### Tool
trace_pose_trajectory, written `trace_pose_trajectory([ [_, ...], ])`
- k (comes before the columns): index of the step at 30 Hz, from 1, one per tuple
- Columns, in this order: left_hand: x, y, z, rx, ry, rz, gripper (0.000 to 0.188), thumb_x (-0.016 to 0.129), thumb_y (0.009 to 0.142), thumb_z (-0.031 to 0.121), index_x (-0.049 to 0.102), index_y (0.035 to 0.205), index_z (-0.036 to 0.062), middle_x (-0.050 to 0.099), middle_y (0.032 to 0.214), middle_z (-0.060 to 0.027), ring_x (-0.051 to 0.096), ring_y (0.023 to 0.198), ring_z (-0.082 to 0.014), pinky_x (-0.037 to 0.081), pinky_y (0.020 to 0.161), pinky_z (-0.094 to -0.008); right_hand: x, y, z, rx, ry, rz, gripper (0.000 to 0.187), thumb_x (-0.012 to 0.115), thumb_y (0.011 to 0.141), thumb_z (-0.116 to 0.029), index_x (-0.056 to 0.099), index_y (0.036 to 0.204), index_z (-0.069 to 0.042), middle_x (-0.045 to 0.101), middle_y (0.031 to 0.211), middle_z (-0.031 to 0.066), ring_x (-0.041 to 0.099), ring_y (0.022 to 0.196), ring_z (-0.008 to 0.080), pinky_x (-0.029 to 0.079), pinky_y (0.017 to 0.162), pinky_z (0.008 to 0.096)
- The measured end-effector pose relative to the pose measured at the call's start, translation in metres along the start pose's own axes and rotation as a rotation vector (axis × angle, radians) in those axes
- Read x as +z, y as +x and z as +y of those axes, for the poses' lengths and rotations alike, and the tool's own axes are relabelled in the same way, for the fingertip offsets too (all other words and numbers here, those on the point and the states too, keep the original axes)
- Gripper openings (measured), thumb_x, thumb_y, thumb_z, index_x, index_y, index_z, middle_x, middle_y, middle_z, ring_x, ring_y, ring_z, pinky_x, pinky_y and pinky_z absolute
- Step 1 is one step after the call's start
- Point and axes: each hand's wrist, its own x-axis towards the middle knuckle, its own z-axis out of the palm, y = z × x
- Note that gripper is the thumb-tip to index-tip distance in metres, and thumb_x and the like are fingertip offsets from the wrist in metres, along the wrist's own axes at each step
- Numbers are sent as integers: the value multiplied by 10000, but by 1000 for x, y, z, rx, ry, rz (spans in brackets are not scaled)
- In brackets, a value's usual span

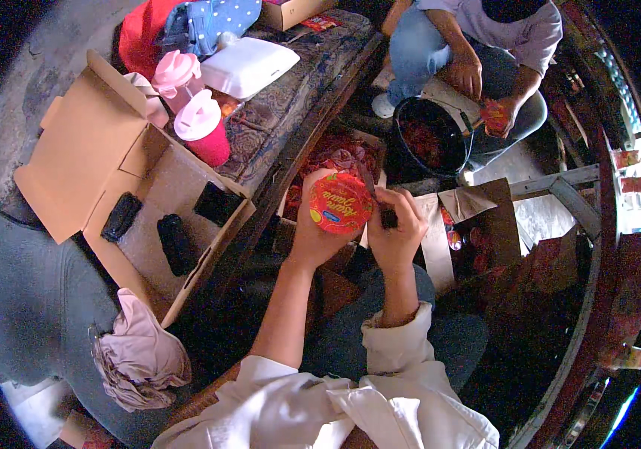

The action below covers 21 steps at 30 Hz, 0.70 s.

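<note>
At the centre of the frame, a round red-topped container (341,202) is gripped by the fingers of the left hand (311,230); a dark blade-like tool (366,178) appears to be pinched beside it by those of the right hand (399,228). Black objects (176,244) are held in the open cardboard box (89,150) at left, reddish pieces (421,142) in the black bucket (452,129) at upper right.

Left hand (310,236) holding red round pack (341,203), right hand (398,233), apparently a knife (367,178)
</note>
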Motion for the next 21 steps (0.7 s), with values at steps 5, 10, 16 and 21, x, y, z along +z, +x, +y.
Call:
trace_pose_trajectory([
  [5,1,2,5,-25,31,-2,753,787,566,114,347,1173,51,468,1084,-77,494,1005,-188,404,890,-314,-3,3,-3,-61,-6,55,168,609,650,78,612,803,8,612,737,109,613,654,201,473,592,264],
  [10,-5,3,7,-121,-6,-18,779,799,568,172,332,1180,52,454,1107,-91,481,1026,-206,397,903,-325,-3,0,-3,-10,7,6,262,597,628,67,630,864,-43,633,819,116,630,749,259,502,666,305],
  [16,-3,2,-1,-90,-21,-7,741,789,561,135,365,1163,51,475,1076,-72,496,1006,-178,402,892,-307,-2,1,-6,-26,-15,-10,280,590,620,68,630,872,-48,634,817,104,626,737,249,501,664,301],
  [21,-4,4,6,-126,-71,-33,740,787,559,127,368,1164,49,475,1085,-72,492,1017,-180,400,900,-310,-1,0,-5,-29,4,13,266,587,614,70,630,856,-31,632,793,103,625,720,244,501,657,300],
])
